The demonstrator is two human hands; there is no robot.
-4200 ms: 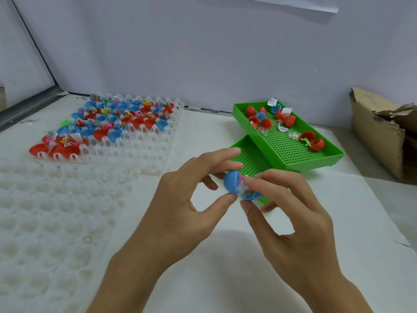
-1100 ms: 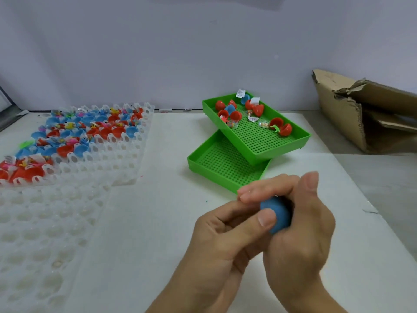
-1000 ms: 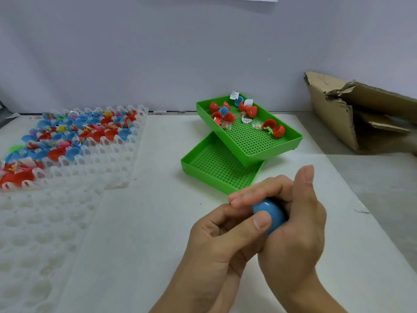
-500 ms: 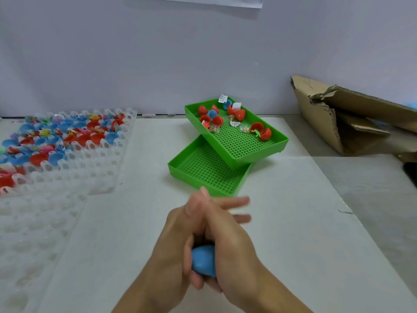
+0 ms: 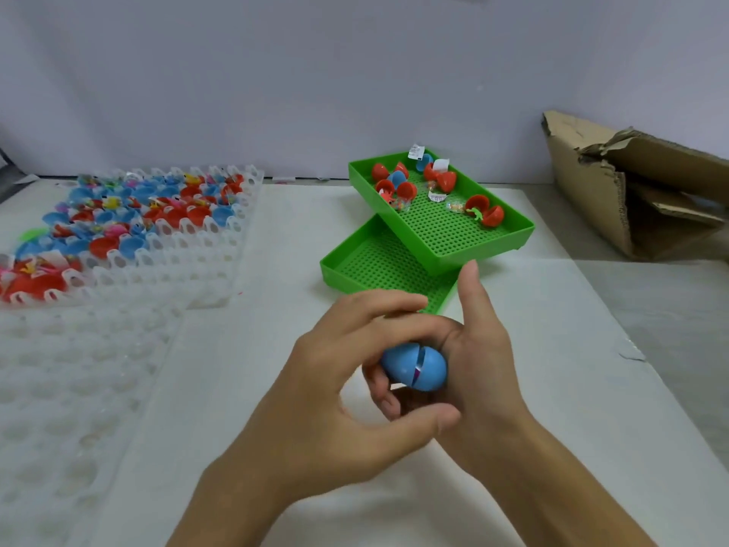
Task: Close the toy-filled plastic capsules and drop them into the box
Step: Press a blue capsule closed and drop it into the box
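A blue plastic capsule sits between both my hands above the white table, its two halves nearly together with a thin slanted gap showing something shiny inside. My left hand curls its fingers and thumb around the capsule's left side. My right hand cups it from the right, its thumb sticking up. A torn cardboard box lies on its side at the far right. Several open red and blue capsules with small toys lie in the upper green tray.
A second green tray lies under the upper one. A clear cell tray at the left holds several red and blue capsule halves with toys. Another clear cell tray lies in front of it. A wall closes the far side.
Both hands have turned the blue capsule, so its seam now faces me with a thin gap. Earlier the halves were wide apart, then squeezed between the palms. My view swung right, then back.
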